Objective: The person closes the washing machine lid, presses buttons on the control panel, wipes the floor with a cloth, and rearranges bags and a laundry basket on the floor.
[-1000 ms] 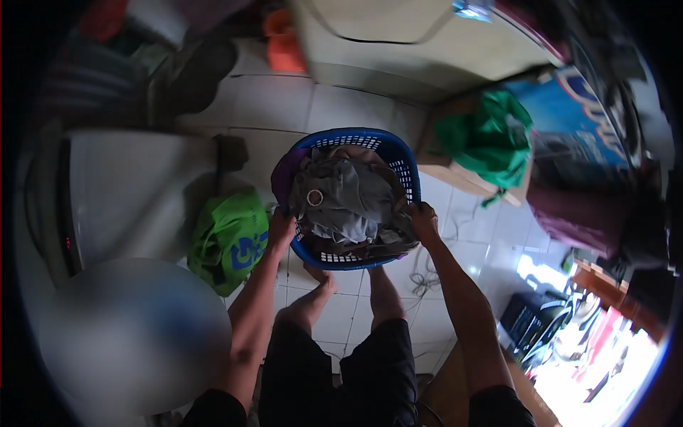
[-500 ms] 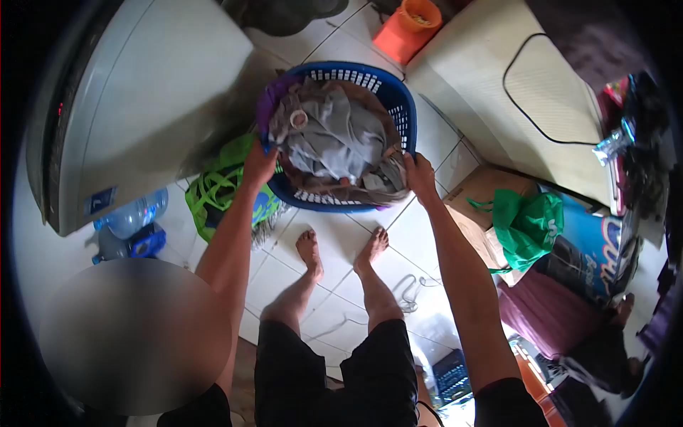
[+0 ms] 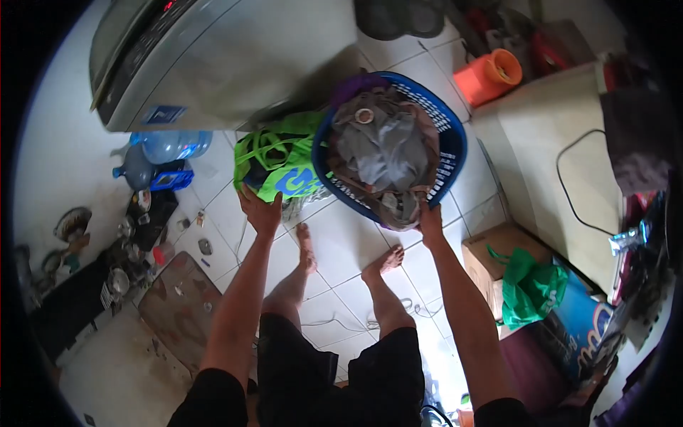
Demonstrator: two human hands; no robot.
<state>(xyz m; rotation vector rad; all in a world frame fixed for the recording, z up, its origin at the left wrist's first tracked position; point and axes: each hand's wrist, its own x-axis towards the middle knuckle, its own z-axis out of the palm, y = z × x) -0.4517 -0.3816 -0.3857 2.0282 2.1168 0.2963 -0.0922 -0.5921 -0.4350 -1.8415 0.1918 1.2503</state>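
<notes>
A blue plastic laundry basket [image 3: 453, 167] holds a heap of grey and brown clothes [image 3: 384, 146], with a purple cloth [image 3: 356, 87] at its far left rim. My right hand [image 3: 430, 224] grips the near right rim, beside cloth hanging over the edge. My left hand [image 3: 262, 212] is off the basket, fingers apart, at the lower edge of a bright green bag [image 3: 288, 153]. Whether it touches the bag I cannot tell. The bag has loop handles and blue lettering, and lies against the basket's left side.
A washing-machine-like grey appliance [image 3: 284, 57] stands at the upper left, with water bottles [image 3: 174, 146] below it. An orange container [image 3: 487, 78] is at the upper right. Rightward are a cardboard box [image 3: 509, 242] and a dark green bag [image 3: 530, 288]. Cords [image 3: 384, 317] lie on the tiles.
My left hand has let go of the basket's left rim and moved down to the green bag. My right hand keeps its hold. The view has shifted and turned, showing more of the left floor.
</notes>
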